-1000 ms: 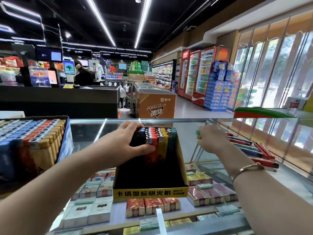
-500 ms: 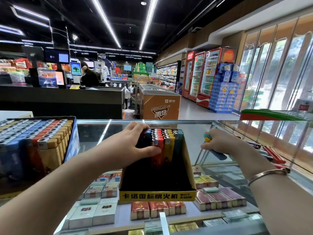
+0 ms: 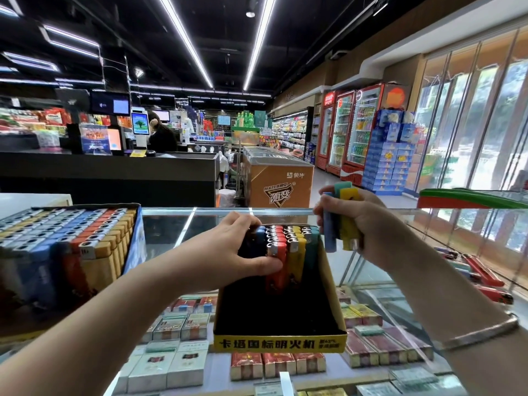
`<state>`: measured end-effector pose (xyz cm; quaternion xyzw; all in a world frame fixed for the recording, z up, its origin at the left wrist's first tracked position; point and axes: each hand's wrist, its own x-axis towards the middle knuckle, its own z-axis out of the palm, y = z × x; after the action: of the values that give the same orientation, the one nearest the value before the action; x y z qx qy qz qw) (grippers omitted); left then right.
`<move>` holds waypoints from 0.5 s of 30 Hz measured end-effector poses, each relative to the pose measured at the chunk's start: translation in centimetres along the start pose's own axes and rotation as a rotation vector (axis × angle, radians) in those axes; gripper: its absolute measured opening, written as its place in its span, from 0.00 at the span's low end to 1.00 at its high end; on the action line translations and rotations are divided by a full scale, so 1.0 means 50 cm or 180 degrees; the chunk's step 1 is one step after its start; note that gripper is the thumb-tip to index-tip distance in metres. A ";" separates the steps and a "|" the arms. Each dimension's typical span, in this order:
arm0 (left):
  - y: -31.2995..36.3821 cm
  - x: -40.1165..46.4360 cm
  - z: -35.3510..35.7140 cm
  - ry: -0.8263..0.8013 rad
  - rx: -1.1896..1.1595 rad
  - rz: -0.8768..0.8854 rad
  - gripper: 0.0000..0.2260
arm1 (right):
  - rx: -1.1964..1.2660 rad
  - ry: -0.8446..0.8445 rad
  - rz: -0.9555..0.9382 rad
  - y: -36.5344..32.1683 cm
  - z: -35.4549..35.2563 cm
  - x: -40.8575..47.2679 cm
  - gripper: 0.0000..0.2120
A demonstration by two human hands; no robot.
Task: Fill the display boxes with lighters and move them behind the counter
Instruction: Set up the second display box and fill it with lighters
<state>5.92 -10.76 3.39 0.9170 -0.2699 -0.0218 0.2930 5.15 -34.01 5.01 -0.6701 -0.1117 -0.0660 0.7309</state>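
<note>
The display box (image 3: 278,318) stands on the glass tabletop (image 3: 168,232), front edge toward the camera. Lighters (image 3: 285,247) stand upright in rows at its far end; the near part is unfilled. The left hand (image 3: 228,250) grips the left side of these rows, thumb across the red ones. The right hand (image 3: 368,227), just right of the box and above it, grasps a bunch of lighters (image 3: 341,221), apparently three. A full box (image 3: 65,247) stands at left.
</note>
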 end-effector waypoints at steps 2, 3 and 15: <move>0.001 -0.002 -0.003 -0.0004 -0.0050 -0.0015 0.37 | 0.0159 -0.0061 -0.0288 -0.005 0.018 -0.006 0.12; 0.001 -0.001 -0.003 0.0062 -0.0005 0.0015 0.40 | 0.0251 -0.0063 -0.0423 -0.009 0.023 -0.008 0.11; 0.064 -0.020 0.004 0.0775 -0.1112 0.0690 0.18 | 0.0983 -0.1100 -0.0461 -0.008 0.096 -0.042 0.05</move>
<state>3.47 -12.54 4.89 0.8139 -0.3217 0.0741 0.4782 2.64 -29.39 5.25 -0.5420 -0.2916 0.0152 0.7880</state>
